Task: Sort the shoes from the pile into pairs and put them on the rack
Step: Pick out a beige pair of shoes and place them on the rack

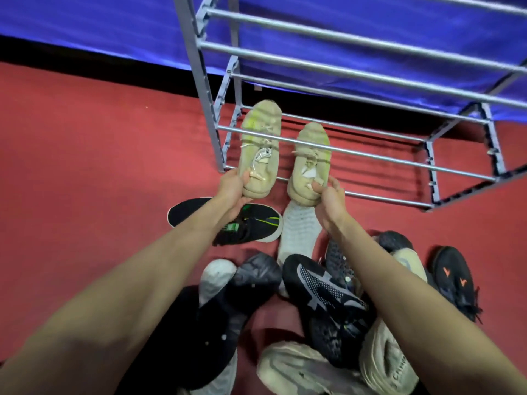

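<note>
The fingers [245, 178] of the left hand [232, 189] are curled round the heel of one beige shoe [260, 146], thumb on the near side, holding it with its toe pointing away. The fingers [316, 187] of the right hand [328, 201] pinch the heel collar of the matching beige shoe [309, 163], thumb tucked at the opening. The two shoes sit side by side, a small gap between them, toes reaching in among the lower bars of the metal rack [342, 151] just beyond the fingers. Whether their soles already rest on the bottom bars I cannot tell; one bar crosses in front of both.

Just below the hands, on the red floor [85, 166], lie a black shoe with green stripes [251, 223] and a white shoe [298, 232] turned sole up. Nearer still, under both forearms, the pile [328, 303] of dark and pale shoes is unsorted. Beyond the rack hangs a blue cloth [85, 24].

The step in hand looks like setting the first matched pair on the lowest tier. The next move probably calls for lowering both shoes level onto the bars, heels even, then letting go and reaching back to the pile for another match.
</note>
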### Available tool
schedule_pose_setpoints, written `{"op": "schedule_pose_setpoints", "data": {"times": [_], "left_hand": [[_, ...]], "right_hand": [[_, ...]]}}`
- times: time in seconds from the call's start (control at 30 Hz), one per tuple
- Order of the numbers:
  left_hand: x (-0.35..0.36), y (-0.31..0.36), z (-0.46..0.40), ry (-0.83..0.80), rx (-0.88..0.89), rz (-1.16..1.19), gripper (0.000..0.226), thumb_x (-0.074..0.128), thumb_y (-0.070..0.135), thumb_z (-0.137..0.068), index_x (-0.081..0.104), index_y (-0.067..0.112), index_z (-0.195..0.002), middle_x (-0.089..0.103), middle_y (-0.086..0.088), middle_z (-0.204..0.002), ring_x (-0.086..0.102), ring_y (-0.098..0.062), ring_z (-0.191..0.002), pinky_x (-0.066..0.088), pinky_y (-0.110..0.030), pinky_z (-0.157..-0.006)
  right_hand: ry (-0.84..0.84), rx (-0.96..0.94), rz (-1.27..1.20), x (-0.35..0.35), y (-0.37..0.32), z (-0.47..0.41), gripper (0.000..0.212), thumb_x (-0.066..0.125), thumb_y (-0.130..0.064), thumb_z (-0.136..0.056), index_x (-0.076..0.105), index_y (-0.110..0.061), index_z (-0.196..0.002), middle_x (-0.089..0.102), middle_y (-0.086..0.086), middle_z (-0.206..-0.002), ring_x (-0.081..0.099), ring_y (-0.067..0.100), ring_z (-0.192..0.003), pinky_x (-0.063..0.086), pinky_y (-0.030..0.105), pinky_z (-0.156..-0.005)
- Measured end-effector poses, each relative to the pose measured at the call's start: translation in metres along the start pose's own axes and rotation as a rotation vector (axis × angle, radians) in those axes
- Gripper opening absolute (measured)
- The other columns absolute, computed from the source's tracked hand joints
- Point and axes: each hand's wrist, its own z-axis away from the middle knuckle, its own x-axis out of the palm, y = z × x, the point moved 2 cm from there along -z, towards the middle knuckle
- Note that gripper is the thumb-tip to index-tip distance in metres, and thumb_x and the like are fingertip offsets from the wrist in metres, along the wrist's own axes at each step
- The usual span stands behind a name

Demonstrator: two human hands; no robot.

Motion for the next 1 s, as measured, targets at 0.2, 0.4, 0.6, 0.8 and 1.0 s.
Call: {"op": "schedule_pose_setpoints", "data": {"times": [0.2, 0.4, 0.6, 0.8, 1.0], "left_hand": [[0.003, 0.003, -0.046, 0.054, -0.011, 0.049, 0.034, 0.036, 0.012, -0.102, 0.048, 0.003, -0.133, 0.058, -0.011, -0.114, 0.057, -0.025, -0.105, 0.051, -0.043, -0.089], [-0.007, 0.004, -0.068, 0.103, -0.035, 0.047, 0.034, 0.035, 0.014, -0.103, 0.049, 0.007, -0.133, 0.061, -0.003, -0.099, 0.055, -0.022, -0.103, 0.050, -0.041, -0.078], [-0.005, 0.016, -0.080, 0.110, -0.032, 0.140, 0.034, 0.036, 0.013, -0.102, 0.049, 0.005, -0.132, 0.056, -0.016, -0.135, 0.057, -0.029, -0.119, 0.047, -0.050, -0.100], [0.001, 0.017, -0.083, 0.138, -0.042, 0.082, 0.035, 0.035, 0.016, -0.102, 0.049, 0.007, -0.133, 0.058, -0.014, -0.135, 0.057, -0.028, -0.122, 0.046, -0.051, -0.103], [-0.004, 0.011, -0.091, 0.256, 0.024, -0.035, 0.044, 0.048, 0.027, -0.093, 0.052, 0.003, -0.129, 0.062, -0.016, -0.126, 0.061, -0.032, -0.116, 0.051, -0.047, -0.098]], "right_hand": [[-0.043, -0.058, 0.059, 0.024, -0.002, -0.043, 0.042, 0.045, 0.009, -0.091, 0.041, -0.003, -0.131, 0.061, 0.003, -0.096, 0.060, 0.014, -0.086, 0.051, 0.025, -0.072], [-0.086, -0.059, 0.019, 0.041, 0.002, -0.065, 0.043, 0.044, 0.010, -0.090, 0.041, -0.006, -0.130, 0.062, 0.009, -0.106, 0.061, 0.022, -0.097, 0.052, 0.040, -0.091], [-0.107, -0.044, 0.022, 0.063, 0.004, -0.079, 0.042, 0.042, 0.013, -0.086, 0.043, -0.010, -0.122, 0.060, 0.003, -0.092, 0.059, 0.017, -0.083, 0.052, 0.036, -0.080], [-0.070, -0.046, 0.061, 0.074, 0.013, -0.085, 0.038, 0.044, 0.015, -0.084, 0.043, -0.010, -0.113, 0.059, 0.002, -0.085, 0.059, 0.014, -0.075, 0.050, 0.025, -0.067], [-0.105, -0.049, 0.284, 0.075, 0.013, -0.087, 0.040, 0.052, 0.006, -0.087, 0.048, -0.008, -0.124, 0.061, 0.009, -0.106, 0.059, 0.024, -0.101, 0.049, 0.038, -0.095]]}}
